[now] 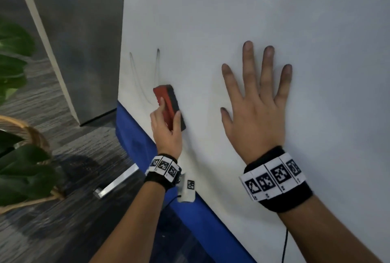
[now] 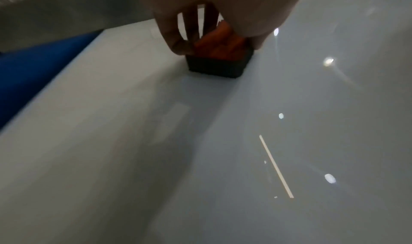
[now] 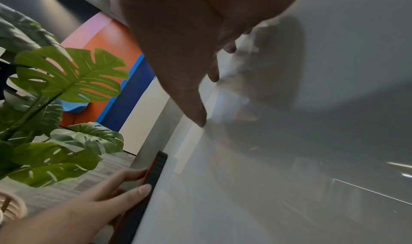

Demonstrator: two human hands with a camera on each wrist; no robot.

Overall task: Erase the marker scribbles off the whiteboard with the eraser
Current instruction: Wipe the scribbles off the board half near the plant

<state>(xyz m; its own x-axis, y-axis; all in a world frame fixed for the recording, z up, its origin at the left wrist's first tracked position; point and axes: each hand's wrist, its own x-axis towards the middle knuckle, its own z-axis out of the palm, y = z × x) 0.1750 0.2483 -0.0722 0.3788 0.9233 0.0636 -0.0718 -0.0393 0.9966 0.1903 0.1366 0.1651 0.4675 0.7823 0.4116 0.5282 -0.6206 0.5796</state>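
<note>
The whiteboard (image 1: 232,19) fills the right of the head view. Faint dark marker strokes (image 1: 157,62) remain near its lower left corner, just above the eraser. My left hand (image 1: 166,127) grips the red eraser (image 1: 166,102) with its dark felt pressed against the board; the left wrist view shows the eraser (image 2: 220,54) between fingers and thumb on the board (image 2: 223,142). My right hand (image 1: 257,102) lies flat on the board with fingers spread, right of the eraser. From the right wrist view, my left hand (image 3: 107,196) and the eraser (image 3: 153,173) appear below my right hand's fingers (image 3: 191,105).
A blue frame (image 1: 135,136) runs along the board's lower left edge. A grey panel (image 1: 80,30) stands left of the board on dark carpet. A leafy plant (image 1: 23,167) in a wicker basket (image 1: 35,134) sits at the left. A metal foot (image 1: 116,182) lies on the floor.
</note>
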